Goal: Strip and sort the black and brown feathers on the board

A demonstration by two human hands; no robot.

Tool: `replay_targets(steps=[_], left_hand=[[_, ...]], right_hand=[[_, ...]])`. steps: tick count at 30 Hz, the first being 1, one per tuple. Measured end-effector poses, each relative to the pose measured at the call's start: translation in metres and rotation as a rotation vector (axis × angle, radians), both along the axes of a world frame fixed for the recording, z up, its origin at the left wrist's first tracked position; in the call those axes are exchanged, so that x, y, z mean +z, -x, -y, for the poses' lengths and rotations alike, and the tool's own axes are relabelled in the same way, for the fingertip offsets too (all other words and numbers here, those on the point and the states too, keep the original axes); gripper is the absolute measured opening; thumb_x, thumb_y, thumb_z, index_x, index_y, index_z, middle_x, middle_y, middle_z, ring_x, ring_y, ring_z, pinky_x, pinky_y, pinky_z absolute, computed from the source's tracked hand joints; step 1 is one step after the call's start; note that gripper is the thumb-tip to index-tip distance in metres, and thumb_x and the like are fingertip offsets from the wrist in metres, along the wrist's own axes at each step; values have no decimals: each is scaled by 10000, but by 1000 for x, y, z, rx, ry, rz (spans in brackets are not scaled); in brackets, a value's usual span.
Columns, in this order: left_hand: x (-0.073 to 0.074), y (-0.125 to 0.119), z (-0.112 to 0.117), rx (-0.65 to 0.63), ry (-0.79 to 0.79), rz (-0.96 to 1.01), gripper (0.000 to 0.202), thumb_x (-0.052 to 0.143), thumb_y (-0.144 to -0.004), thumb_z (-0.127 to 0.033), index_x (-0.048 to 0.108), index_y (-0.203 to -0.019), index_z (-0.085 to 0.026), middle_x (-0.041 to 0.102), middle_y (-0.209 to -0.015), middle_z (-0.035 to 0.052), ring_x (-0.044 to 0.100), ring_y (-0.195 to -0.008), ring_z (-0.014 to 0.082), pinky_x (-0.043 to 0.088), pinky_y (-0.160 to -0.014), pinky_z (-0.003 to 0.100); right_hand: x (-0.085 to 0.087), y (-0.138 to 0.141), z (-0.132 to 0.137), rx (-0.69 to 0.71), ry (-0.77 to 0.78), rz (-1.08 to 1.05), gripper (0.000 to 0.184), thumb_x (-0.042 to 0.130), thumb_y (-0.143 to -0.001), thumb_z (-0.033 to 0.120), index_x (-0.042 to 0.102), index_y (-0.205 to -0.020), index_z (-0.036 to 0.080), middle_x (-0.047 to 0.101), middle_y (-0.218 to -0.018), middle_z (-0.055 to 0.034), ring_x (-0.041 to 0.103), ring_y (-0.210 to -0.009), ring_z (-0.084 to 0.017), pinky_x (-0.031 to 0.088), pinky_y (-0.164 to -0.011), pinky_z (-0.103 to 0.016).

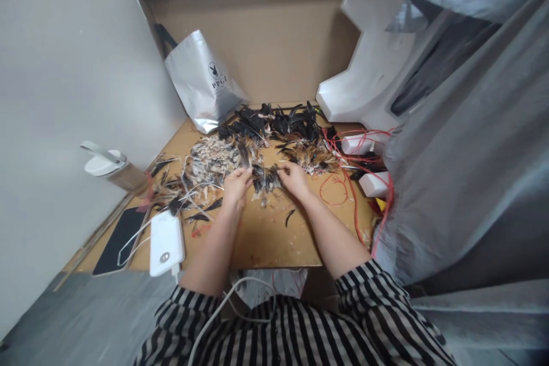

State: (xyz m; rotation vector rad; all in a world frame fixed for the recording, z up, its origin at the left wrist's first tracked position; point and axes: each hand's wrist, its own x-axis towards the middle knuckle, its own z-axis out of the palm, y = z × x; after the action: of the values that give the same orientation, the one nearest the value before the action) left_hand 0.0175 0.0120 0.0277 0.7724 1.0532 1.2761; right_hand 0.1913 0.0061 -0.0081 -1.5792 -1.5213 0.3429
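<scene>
My left hand point(238, 186) is closed in a pinch on a dark feather point(244, 154) that points up from the fingertips. Close by, my right hand point(295, 180) has its thumb and fingertips pressed together at the edge of a small heap of grey-brown feathers point(265, 180); what it pinches there is too small to make out. This heap lies between both hands on the tabletop point(274, 240). Left of it is a larger pile of pale, mottled feathers point(214, 157). Brown feathers point(315, 154) lie beyond my right hand, and long black feathers point(274, 121) at the back.
A silver bag point(201, 80) leans against the cardboard back panel point(287, 40). On the left are a lidded cup point(118, 168), a phone point(119, 240) and a white power bank point(166, 243) with cables. Red string point(354, 200) tangles at right beside grey fabric point(463, 154).
</scene>
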Motion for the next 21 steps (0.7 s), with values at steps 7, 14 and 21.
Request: replay_targets(steps=[7, 14, 21], left_hand=[[1, 9, -7, 12, -147, 73, 270, 749, -561, -304, 592, -702, -135, 642, -705, 23, 574, -598, 72, 397, -525, 159], [-18, 16, -12, -87, -150, 173, 257, 737, -585, -278, 568, -702, -125, 609, -647, -4, 508, -487, 38, 341, -441, 147], [-23, 20, -12, -168, -144, 286, 216, 713, -633, -252, 573, -739, -125, 603, -665, -8, 509, -516, 32, 340, -447, 137]], right_hand=[[6, 6, 6, 68, -84, -27, 148, 513, -731, 222, 651, -712, 174, 646, -702, -23, 551, -638, -136, 396, -632, -242], [11, 21, 16, 279, -2, 92, 106, 554, -736, 227, 647, -737, 176, 603, -681, -1, 528, -627, -110, 371, -613, -218], [29, 47, 40, 514, 110, 590, 239, 525, -797, 274, 609, -1012, 212, 567, -941, -61, 539, -820, -153, 376, -713, -250]])
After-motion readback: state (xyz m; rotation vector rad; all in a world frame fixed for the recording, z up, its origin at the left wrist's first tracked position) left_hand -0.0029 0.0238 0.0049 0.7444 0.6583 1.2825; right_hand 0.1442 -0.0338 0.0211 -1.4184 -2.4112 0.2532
